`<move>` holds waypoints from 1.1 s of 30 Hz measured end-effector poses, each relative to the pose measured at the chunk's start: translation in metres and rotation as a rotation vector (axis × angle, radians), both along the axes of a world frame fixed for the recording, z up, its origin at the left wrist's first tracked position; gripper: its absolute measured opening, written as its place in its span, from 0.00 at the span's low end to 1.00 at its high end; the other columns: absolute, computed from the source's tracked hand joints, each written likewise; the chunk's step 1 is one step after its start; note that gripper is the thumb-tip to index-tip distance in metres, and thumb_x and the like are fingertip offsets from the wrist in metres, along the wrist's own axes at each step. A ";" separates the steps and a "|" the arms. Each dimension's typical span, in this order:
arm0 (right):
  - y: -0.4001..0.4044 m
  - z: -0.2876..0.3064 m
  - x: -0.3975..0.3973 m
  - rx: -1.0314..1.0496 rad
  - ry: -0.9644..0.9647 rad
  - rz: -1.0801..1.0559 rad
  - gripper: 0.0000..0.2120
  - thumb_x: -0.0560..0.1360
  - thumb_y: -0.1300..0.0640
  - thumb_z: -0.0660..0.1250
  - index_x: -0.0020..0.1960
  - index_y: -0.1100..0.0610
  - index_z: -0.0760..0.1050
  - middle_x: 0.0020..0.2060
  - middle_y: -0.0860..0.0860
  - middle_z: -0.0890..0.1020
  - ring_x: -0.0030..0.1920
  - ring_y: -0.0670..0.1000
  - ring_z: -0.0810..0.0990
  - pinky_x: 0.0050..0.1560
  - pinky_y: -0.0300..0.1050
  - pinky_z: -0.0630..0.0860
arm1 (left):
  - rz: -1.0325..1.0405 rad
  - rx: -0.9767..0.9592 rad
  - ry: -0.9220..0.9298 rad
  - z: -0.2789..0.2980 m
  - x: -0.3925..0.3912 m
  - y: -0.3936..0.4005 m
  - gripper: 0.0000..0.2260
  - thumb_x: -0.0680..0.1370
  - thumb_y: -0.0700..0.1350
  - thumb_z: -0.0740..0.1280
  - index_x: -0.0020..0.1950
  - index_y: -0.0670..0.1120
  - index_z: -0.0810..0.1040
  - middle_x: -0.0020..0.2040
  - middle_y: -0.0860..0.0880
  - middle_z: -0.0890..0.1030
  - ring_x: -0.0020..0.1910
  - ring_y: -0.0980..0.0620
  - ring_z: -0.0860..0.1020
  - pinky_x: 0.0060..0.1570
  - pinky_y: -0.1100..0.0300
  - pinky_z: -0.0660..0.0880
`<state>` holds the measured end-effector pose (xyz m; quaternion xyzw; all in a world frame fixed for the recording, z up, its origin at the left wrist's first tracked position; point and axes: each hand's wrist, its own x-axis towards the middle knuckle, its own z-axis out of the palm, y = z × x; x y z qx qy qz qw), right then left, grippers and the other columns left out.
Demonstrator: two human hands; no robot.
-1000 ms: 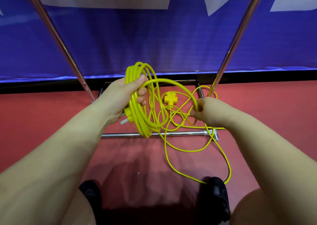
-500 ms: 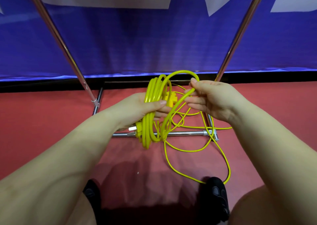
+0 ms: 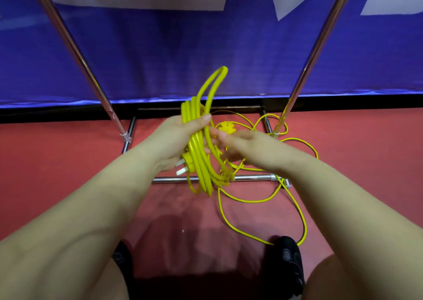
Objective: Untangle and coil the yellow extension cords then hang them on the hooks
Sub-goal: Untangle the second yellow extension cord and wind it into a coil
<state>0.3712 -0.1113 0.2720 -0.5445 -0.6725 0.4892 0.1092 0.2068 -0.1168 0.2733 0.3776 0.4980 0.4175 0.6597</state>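
Head view: left hand [image 3: 176,144] grips upright coiled cord [image 3: 201,153], loops vertical.

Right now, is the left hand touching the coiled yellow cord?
Touching. The head view shows the left hand with its thumb and fingers wrapped round the coiled yellow cord, gripping the bundle.

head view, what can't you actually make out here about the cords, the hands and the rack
- Right hand: motion-blurred in the head view, so its grip on any cord is unclear.
- Hooks: not seen; the rack poles run off the top edge.
- Loose cord: how many cords make the floor tangle; strands overlap, and one passes behind the shoe.
- Coil in the left hand: loop count, fingers cover it.
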 end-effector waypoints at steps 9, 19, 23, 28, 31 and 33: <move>0.000 -0.009 -0.003 0.356 -0.140 -0.008 0.10 0.72 0.56 0.71 0.47 0.53 0.71 0.36 0.51 0.79 0.38 0.51 0.78 0.40 0.43 0.71 | 0.261 -0.018 -0.065 -0.001 -0.020 0.015 0.09 0.80 0.47 0.61 0.47 0.41 0.75 0.34 0.50 0.84 0.34 0.54 0.84 0.31 0.62 0.79; 0.009 -0.010 0.010 0.473 -0.132 -0.383 0.09 0.72 0.56 0.69 0.38 0.55 0.69 0.33 0.53 0.81 0.35 0.54 0.83 0.41 0.53 0.80 | 0.182 0.009 0.109 -0.008 -0.030 0.013 0.07 0.80 0.50 0.60 0.53 0.47 0.70 0.37 0.50 0.84 0.34 0.54 0.84 0.31 0.63 0.79; 0.004 -0.008 0.009 0.371 -0.396 -0.184 0.06 0.72 0.58 0.66 0.37 0.58 0.74 0.35 0.55 0.83 0.39 0.57 0.82 0.44 0.49 0.79 | 0.090 0.073 0.180 -0.006 -0.029 0.010 0.05 0.80 0.49 0.60 0.49 0.48 0.71 0.42 0.48 0.83 0.36 0.54 0.84 0.32 0.63 0.79; -0.006 0.005 -0.001 0.261 -0.357 0.135 0.12 0.74 0.56 0.67 0.33 0.57 0.74 0.26 0.47 0.80 0.27 0.43 0.74 0.31 0.35 0.69 | -0.045 0.193 0.419 -0.010 -0.026 0.008 0.06 0.80 0.50 0.60 0.46 0.50 0.72 0.47 0.52 0.83 0.46 0.56 0.81 0.47 0.58 0.77; -0.010 0.017 -0.003 0.137 -0.133 0.181 0.15 0.76 0.56 0.66 0.31 0.56 0.74 0.16 0.44 0.72 0.19 0.42 0.67 0.23 0.31 0.61 | -0.174 0.274 0.595 -0.012 -0.025 0.004 0.08 0.79 0.52 0.61 0.42 0.51 0.73 0.48 0.53 0.84 0.42 0.61 0.78 0.49 0.57 0.71; -0.006 0.019 0.000 0.179 0.034 0.085 0.14 0.76 0.56 0.66 0.32 0.57 0.75 0.22 0.50 0.75 0.22 0.46 0.64 0.25 0.38 0.61 | -0.240 0.285 0.635 -0.013 -0.022 0.002 0.10 0.79 0.51 0.61 0.43 0.48 0.77 0.44 0.53 0.83 0.36 0.63 0.76 0.44 0.60 0.72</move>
